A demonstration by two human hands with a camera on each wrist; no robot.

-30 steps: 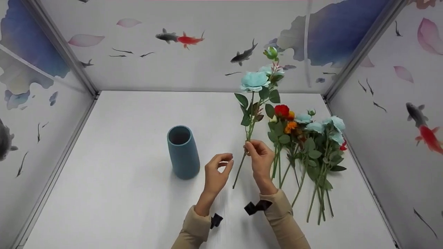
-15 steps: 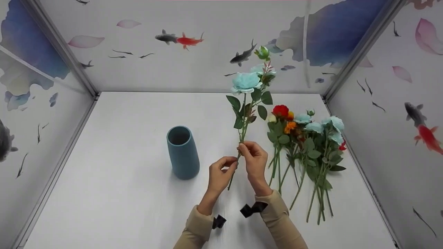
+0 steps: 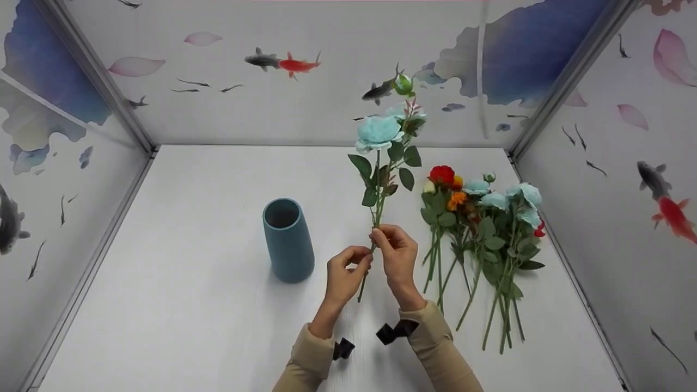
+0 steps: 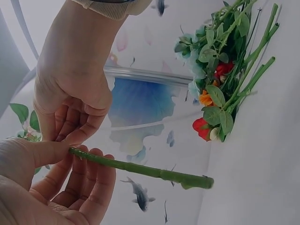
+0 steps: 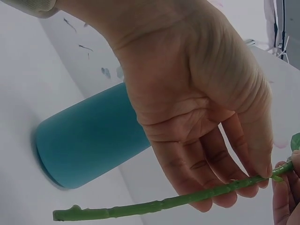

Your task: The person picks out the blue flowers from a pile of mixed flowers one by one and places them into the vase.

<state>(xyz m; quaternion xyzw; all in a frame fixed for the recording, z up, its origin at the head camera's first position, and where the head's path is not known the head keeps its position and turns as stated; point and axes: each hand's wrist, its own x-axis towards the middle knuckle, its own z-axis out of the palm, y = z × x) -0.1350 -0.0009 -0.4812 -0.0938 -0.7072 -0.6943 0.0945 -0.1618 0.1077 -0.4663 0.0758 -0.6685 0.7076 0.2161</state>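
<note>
A pale blue artificial rose [image 3: 379,132] with green leaves and a bud at its top stands nearly upright over the table, held by both hands. My right hand [image 3: 400,261] pinches its stem just below the leaves. Lower down, my left hand [image 3: 346,275] pinches the same stem between thumb and fingertips. In the left wrist view the cut end of the stem [image 4: 187,179] sticks out past the left fingers. To the left of the hands stands a blue-green vase [image 3: 291,245], upright, its mouth facing up; the right wrist view shows the side of the vase [image 5: 93,136].
Several artificial flowers lie on the right of the white table [image 3: 190,316]: a red flower [image 3: 441,175], an orange flower [image 3: 456,200] and pale blue roses [image 3: 525,196], stems toward the front. Walls printed with fish and petals enclose the back and sides.
The rose has moved left, toward the vase, in the right hand. My left hand has come up to its lower stem and taken hold of it.
</note>
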